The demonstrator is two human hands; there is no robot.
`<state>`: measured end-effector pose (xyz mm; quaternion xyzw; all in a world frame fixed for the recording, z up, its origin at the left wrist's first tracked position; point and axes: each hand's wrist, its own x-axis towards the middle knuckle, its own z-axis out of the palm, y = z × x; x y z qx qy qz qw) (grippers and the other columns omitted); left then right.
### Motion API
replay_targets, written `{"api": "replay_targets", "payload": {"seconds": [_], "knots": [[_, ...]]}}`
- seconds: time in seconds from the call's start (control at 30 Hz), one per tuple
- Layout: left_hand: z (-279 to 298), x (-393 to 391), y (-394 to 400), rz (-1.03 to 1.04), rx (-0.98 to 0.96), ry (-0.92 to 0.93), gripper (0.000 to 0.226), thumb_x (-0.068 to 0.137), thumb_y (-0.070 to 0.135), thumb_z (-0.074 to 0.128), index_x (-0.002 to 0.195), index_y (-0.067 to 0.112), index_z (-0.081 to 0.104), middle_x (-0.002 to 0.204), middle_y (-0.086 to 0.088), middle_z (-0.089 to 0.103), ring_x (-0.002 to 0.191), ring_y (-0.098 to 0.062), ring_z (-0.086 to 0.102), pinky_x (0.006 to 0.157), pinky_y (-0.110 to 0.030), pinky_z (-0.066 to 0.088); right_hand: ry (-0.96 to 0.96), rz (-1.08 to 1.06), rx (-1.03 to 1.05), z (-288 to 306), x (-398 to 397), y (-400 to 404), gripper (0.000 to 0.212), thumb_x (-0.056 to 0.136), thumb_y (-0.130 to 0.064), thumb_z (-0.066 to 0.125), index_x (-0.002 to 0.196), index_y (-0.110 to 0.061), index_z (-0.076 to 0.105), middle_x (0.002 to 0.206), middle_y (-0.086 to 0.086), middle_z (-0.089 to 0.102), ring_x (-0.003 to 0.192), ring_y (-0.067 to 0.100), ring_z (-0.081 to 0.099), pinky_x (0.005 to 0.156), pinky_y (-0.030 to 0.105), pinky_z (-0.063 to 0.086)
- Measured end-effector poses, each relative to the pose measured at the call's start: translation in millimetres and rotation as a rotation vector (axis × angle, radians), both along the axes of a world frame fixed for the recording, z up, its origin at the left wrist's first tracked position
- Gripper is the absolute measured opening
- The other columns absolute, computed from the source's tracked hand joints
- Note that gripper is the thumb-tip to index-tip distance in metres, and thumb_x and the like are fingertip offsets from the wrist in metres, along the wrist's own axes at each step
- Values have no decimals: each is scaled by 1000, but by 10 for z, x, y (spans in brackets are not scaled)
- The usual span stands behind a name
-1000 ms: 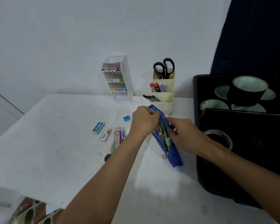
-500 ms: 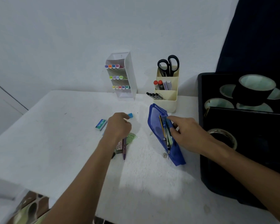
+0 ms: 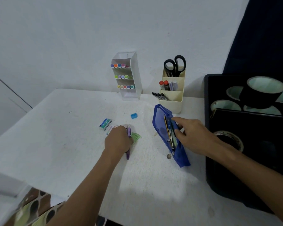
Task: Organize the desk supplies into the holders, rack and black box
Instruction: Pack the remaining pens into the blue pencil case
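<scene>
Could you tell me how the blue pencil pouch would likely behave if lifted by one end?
The pouch looks like soft fabric, so it would probably sag. It lies unzipped with pens showing, so they may slide out. It seems light.

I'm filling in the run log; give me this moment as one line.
left hand: grips purple pen | right hand: fingers in blue pouch | table: loose supplies

Rack [image 3: 129,75] left of holder [image 3: 171,93]
</scene>
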<state>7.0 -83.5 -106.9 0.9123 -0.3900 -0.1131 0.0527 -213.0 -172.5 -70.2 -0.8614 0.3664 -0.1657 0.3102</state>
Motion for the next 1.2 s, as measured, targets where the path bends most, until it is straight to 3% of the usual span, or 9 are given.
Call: {"api": "replay_targets", "payload": {"seconds": [0.13, 0.3, 0.4, 0.53, 0.63, 0.87, 1.0, 1.13, 1.2], "knots": [[9, -46, -22, -44, 26, -35, 19, 87, 21, 60, 99, 7, 57, 72, 1, 49, 72, -18, 55, 61, -27, 45, -7, -4, -2, 5, -7, 12, 41, 97, -16, 46, 138, -15, 44, 107, 10, 64, 76, 15, 57, 67, 24, 48], [269, -184, -153, 29, -78, 199, 27, 83, 35, 68, 83, 9, 60, 63, -1, 54, 54, -10, 52, 48, -21, 41, 6, -27, -4, -5, -1, 4, 41, 97, -17, 46, 138, -15, 44, 109, 10, 64, 77, 15, 59, 68, 25, 51], [511, -320, -248, -25, -250, 468, 29, 84, 32, 65, 76, 5, 71, 68, -9, 70, 55, -15, 63, 53, -25, 54, 19, -29, -20, -7, 3, 1, 41, 97, -15, 45, 138, -15, 45, 112, 11, 63, 80, 17, 58, 68, 25, 49], [661, -595, -388, -87, -268, 703, 35, 86, 32, 63, 75, 1, 73, 61, -6, 67, 52, -10, 59, 46, -19, 45, 22, -33, -25, 17, -5, 5, 28, 96, -13, 42, 121, -10, 55, 100, 11, 65, 80, 21, 62, 67, 32, 53], [600, -754, -539, -83, -235, 629, 31, 84, 27, 63, 76, -1, 73, 59, -6, 68, 46, -10, 58, 43, -19, 47, 11, -42, -15, 30, -9, 11, 23, 95, -12, 44, 112, -8, 58, 95, 12, 66, 79, 24, 62, 70, 34, 54], [493, -863, -605, -196, -263, 461, 29, 88, 20, 53, 82, -1, 72, 76, -16, 71, 61, -20, 61, 64, -34, 56, -4, -40, -7, 54, 7, 9, 19, 94, -10, 45, 104, -3, 59, 92, 13, 66, 76, 24, 59, 64, 25, 44], [493, -700, -496, -160, -345, 457, 15, 85, 9, 56, 82, 8, 71, 72, -8, 65, 59, -17, 55, 58, -29, 48, 20, -37, -20, 54, 1, 24, 20, 94, -10, 44, 105, -2, 58, 95, 15, 66, 76, 26, 60, 68, 35, 50], [436, -396, -405, -91, -334, 365, 24, 86, 21, 62, 109, 13, 68, 103, -5, 69, 86, -21, 65, 78, -31, 54, 40, -24, -2, 84, -1, 42, 26, 95, -12, 44, 117, -4, 56, 99, 14, 65, 76, 25, 61, 71, 38, 53], [372, -216, -337, -32, -287, 308, 32, 86, 23, 63, 117, 15, 64, 116, -5, 65, 94, -19, 64, 79, -26, 49, 39, -11, 3, 88, 3, 55, 26, 95, -13, 45, 117, -4, 55, 97, 15, 65, 73, 25, 60, 69, 37, 52]]}}
